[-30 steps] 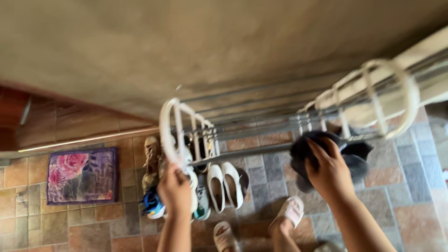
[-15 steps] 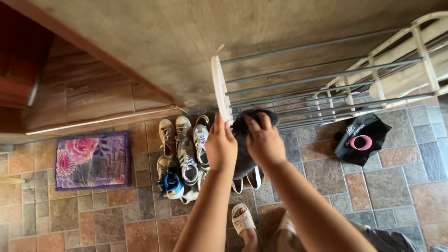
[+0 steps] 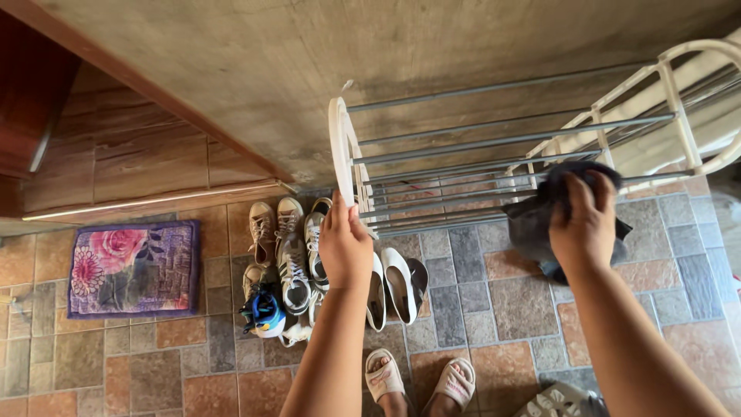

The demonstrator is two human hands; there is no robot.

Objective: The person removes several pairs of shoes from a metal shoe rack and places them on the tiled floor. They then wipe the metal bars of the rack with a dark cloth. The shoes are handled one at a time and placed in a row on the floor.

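Observation:
A shoe rack with white plastic end frames and grey metal rods (image 3: 494,143) stands against the wall. My left hand (image 3: 345,243) grips the rack's left end frame (image 3: 340,150) near its lower front. My right hand (image 3: 584,224) presses a dark grey cloth (image 3: 540,220) against the front rods toward the rack's right side. My sandalled feet (image 3: 421,380) show at the bottom.
Several pairs of shoes lie on the tiled floor below the rack: beige and white sneakers (image 3: 289,247), white flats (image 3: 394,286), a small blue shoe (image 3: 264,313). A floral doormat (image 3: 133,266) lies at left by a wooden door base (image 3: 147,166).
My right hand has slid the dark cloth along the rods from the left end to the right side. My left hand stays on the left end frame. The view shifted slightly.

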